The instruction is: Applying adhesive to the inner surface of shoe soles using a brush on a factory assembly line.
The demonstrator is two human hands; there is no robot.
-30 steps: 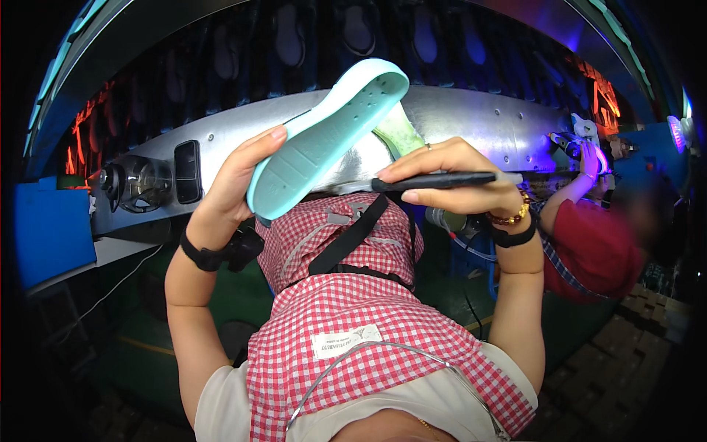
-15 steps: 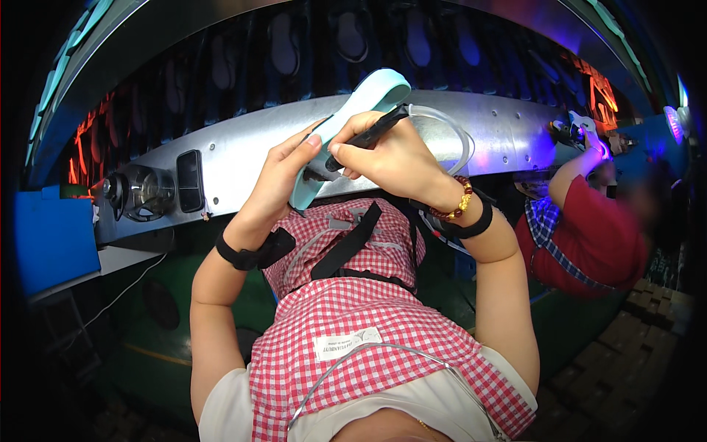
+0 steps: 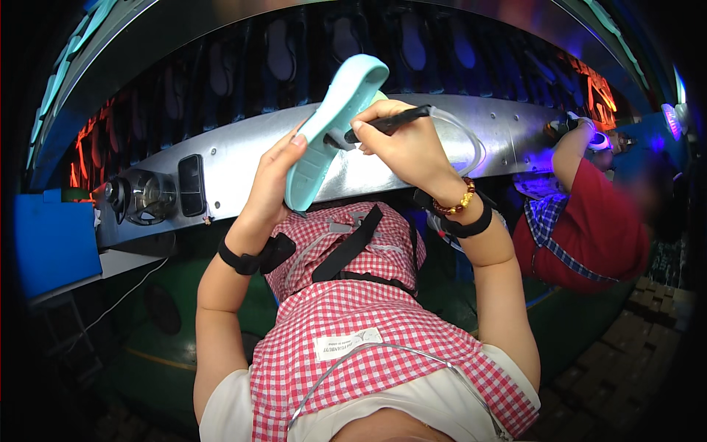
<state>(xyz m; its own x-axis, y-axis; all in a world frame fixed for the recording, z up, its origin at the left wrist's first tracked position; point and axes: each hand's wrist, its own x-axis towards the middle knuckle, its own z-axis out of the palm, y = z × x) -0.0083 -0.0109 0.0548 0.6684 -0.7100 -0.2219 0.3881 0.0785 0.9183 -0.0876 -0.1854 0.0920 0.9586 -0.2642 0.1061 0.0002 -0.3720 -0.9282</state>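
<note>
A light turquoise shoe sole [image 3: 346, 87] is held up at a slant above the bench, its rimmed, ribbed face toward me. My left hand [image 3: 274, 171] grips its left edge, thumb on the near face and the other fingers mostly hidden behind. In my right hand [image 3: 407, 151] is a black pen-like tool [image 3: 398, 121], pinched between thumb and fingers. A clear tube [image 3: 475, 136] curves away from the tool's back end. The tool's tip is close to the right edge of the sole's middle; whether it touches I cannot tell.
The metal bench [image 3: 243, 166] carries a black two-part tray-like object [image 3: 191, 184] and a clear jar [image 3: 151, 197] at left. Behind it runs a dark rack of several sole shapes [image 3: 281, 55]. A co-worker in red [image 3: 589, 228] works at right. A blue box [image 3: 55, 239] stands far left.
The sole has tipped and risen slightly, so more of its ribbed face shows. My right hand with the tool has shifted a little right and up, away from the sole's middle.
</note>
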